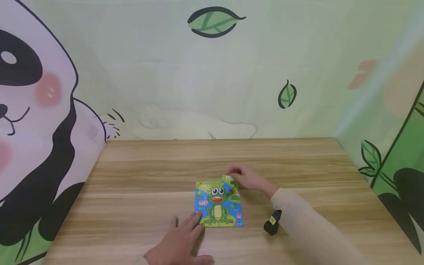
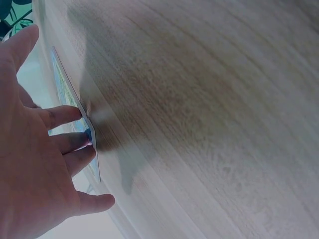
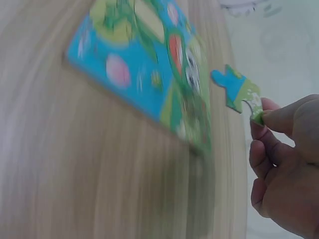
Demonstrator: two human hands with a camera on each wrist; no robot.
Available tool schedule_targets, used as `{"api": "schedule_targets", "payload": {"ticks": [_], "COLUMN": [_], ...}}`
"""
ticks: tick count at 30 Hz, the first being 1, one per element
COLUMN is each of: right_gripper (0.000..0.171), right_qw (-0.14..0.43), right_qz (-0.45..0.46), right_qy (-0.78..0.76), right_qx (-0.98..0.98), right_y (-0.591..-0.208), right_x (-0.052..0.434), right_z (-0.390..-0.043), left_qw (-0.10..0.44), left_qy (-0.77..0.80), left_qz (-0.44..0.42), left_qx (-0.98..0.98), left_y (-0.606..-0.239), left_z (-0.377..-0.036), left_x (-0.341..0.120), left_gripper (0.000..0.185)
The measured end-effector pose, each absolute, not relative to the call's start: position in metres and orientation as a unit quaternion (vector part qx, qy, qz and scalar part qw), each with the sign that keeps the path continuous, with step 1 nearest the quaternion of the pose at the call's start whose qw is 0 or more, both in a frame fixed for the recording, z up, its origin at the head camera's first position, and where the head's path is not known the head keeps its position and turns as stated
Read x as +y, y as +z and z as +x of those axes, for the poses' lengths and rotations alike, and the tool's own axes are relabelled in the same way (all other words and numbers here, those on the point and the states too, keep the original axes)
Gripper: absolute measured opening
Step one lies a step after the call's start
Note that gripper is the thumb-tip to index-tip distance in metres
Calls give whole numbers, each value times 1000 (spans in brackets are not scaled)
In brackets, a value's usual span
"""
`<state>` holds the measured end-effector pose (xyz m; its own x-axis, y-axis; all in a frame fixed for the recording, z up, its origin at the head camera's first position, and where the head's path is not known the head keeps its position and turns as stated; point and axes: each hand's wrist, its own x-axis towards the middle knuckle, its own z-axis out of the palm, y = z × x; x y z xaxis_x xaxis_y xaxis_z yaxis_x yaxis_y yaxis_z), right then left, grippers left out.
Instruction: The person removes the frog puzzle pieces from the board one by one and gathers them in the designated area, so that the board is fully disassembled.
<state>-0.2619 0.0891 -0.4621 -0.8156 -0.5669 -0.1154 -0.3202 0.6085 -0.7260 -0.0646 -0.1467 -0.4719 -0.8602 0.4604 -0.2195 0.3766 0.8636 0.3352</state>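
A square frog jigsaw puzzle [image 1: 217, 212] in blue and green lies on the wooden table. At its lower left edge my left hand [image 1: 179, 241] touches the puzzle with spread, mostly straight fingers, also visible from the side in the left wrist view. Over the puzzle's upper right corner, my right hand [image 1: 247, 178] pinches a loose puzzle piece [image 3: 238, 89] between thumb and fingers. That piece is blue and green with white flowers, and it is held above the puzzle. Part of the puzzle's top right is hidden by the piece in the head view.
The wooden table [image 1: 149, 165] extends around the puzzle. Behind it stands a pale green wall [image 1: 159, 73] printed with leaves and a panda. A small black device [image 1: 272, 223] sits at the right wrist.
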Motion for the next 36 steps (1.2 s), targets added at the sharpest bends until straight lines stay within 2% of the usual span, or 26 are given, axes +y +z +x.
{"api": "schedule_targets", "payload": {"ticks": [9, 14, 18, 24, 36], "right_gripper": [19, 19, 20, 21, 31], "right_qw": [170, 173, 148, 94, 117], "right_qz": [-243, -237, -211, -200, -316], "right_qy": [-318, -303, -291, -280, -210], "right_qx": [900, 907, 921, 934, 918], "right_y": [-475, -478, -479, -475, -477], "right_x": [148, 156, 157, 143, 68], "right_z": [-277, -277, -275, -270, -233], "left_qw": [133, 141, 145, 146, 112], "left_qy": [126, 130, 136, 125, 125], "left_qz": [226, 225, 224, 221, 230], "left_qx": [957, 955, 954, 956, 959], "left_y": [-475, -475, -474, -474, -474], "left_z": [-64, -63, -64, -65, -62], "left_x": [-146, -147, -148, -148, -149], "left_gripper": [93, 94, 94, 93, 93]}}
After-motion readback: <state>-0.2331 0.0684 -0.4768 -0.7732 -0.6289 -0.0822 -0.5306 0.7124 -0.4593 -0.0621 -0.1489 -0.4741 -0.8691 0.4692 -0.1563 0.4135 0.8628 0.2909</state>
